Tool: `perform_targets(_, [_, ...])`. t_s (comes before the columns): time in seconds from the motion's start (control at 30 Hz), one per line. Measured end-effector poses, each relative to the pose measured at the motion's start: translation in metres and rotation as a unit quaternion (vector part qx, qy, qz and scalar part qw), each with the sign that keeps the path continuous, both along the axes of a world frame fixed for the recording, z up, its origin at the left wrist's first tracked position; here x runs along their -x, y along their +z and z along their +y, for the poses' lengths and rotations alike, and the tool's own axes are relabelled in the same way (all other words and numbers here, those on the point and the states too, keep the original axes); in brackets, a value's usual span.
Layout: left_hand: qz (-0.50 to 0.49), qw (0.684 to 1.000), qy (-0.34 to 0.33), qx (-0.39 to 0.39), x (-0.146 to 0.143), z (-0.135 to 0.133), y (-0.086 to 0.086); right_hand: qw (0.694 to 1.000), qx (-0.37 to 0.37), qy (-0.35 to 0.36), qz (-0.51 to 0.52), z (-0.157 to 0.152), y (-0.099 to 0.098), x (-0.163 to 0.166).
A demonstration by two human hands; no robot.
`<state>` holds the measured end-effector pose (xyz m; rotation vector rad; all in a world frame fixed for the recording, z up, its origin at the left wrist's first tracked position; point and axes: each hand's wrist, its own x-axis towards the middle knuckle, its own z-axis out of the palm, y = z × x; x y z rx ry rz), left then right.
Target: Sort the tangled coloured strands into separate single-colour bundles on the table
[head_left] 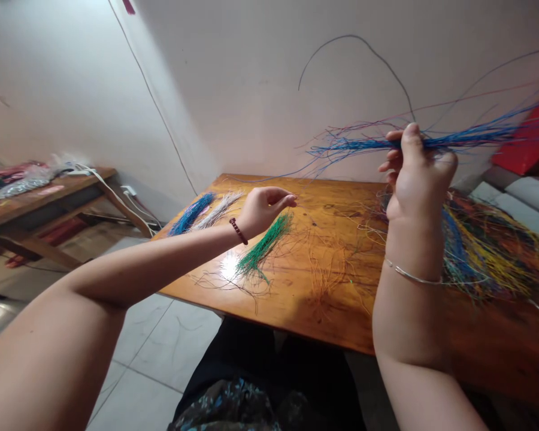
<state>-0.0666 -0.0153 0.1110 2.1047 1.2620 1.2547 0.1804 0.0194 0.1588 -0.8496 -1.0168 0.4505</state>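
My right hand point(415, 161), raised above the table, is closed around a loose bundle of thin blue wires point(357, 145). A few reddish strands run along with them, and one dark wire arcs up high from the grip. My left hand point(267, 206) is lower and farther left, thumb and fingers pinched together; whatever may be between the tips is too fine to make out. Just below it a bundle of green wires point(265, 245) lies on the table. Left of that hand rest a white wire bundle point(220, 209) and a dark blue wire bundle point(193, 214).
Loose orange wires point(326, 269) are scattered over the wooden table point(291, 314). Under my right arm spreads a tangled multicoloured wire heap point(494, 251). A red object point(527, 140) stands at the far right by the wall. A second table point(49, 197) with cables is at left.
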Motion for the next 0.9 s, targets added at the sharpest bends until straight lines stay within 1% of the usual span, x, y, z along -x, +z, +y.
perform_targets(0.07, [0.030,0.999,0.010,-0.005,0.009,0.002,0.001,1.000,-0.008,0.003,0.013,-0.001,0.001,-0.002])
perform_targets(0.13, [0.075,0.997,0.033,-0.003,0.027,0.004,0.003,0.999,-0.020,0.008,0.034,-0.003,0.004,-0.006])
perform_targets(0.2, [0.115,0.991,0.073,0.006,0.052,0.006,0.004,0.998,-0.034,0.009,0.053,-0.006,0.006,-0.010])
perform_targets(0.3, [0.148,0.977,0.145,0.040,0.102,0.014,0.003,0.997,-0.037,0.000,0.069,-0.008,0.011,-0.018])
perform_targets(0.4, [0.173,0.955,0.220,0.103,0.152,0.024,-0.007,0.996,-0.025,-0.006,0.088,-0.008,0.014,-0.022])
perform_targets(0.5, [0.188,0.934,0.253,0.171,0.189,0.033,-0.027,0.996,-0.022,-0.008,0.090,-0.007,0.015,-0.022])
perform_targets(0.6, [0.221,0.923,0.244,0.197,0.210,0.042,-0.054,0.997,-0.026,-0.008,0.078,-0.006,0.013,-0.020])
perform_targets(0.7, [0.257,0.916,0.221,0.214,0.218,0.053,-0.078,0.998,-0.028,-0.006,0.062,-0.007,0.010,-0.016])
perform_targets(0.8, [0.281,0.912,0.195,0.228,0.219,0.066,-0.094,0.998,-0.030,-0.005,0.053,-0.010,0.009,-0.013])
perform_targets(0.9, [0.301,0.905,0.171,0.247,0.219,0.079,-0.105,0.999,-0.027,-0.007,0.044,-0.011,0.009,-0.011])
